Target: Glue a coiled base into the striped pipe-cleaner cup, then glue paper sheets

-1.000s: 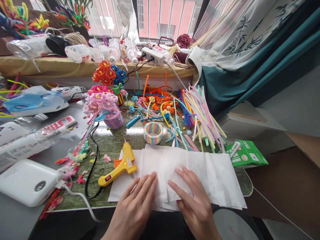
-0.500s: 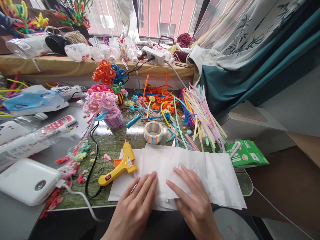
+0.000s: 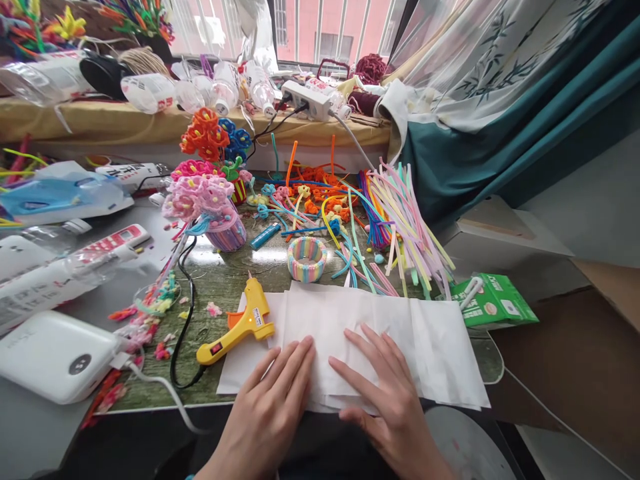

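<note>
White paper sheets (image 3: 440, 347) lie in overlapping layers along the table's front edge. My left hand (image 3: 273, 400) rests flat on them, fingers stretched out and close together. To its right, my right hand (image 3: 385, 393) lies on the same sheets with its fingers spread; it holds nothing. A yellow glue gun (image 3: 245, 320) lies on the left end of the paper, its nozzle pointing away from me. Just beyond the paper stands a small striped pastel ring-shaped pot (image 3: 307, 260). A blue glue-stick-sized lighter-like piece (image 3: 265, 236) lies behind the gun.
Pipe-cleaner flowers (image 3: 200, 197) stand in a pot at left. Bundled pastel pipe cleaners (image 3: 407, 220) lie at right, near a green box (image 3: 495, 300). A white power bank (image 3: 55, 357) with a cable sits front left. Plastic bottles (image 3: 65, 280) lie beyond it. A power strip (image 3: 306, 100) sits on the sill.
My right hand has shifted slightly left on the paper, its thumb now out at the near edge. My left hand stays nearly in place. The view has tilted slightly.
</note>
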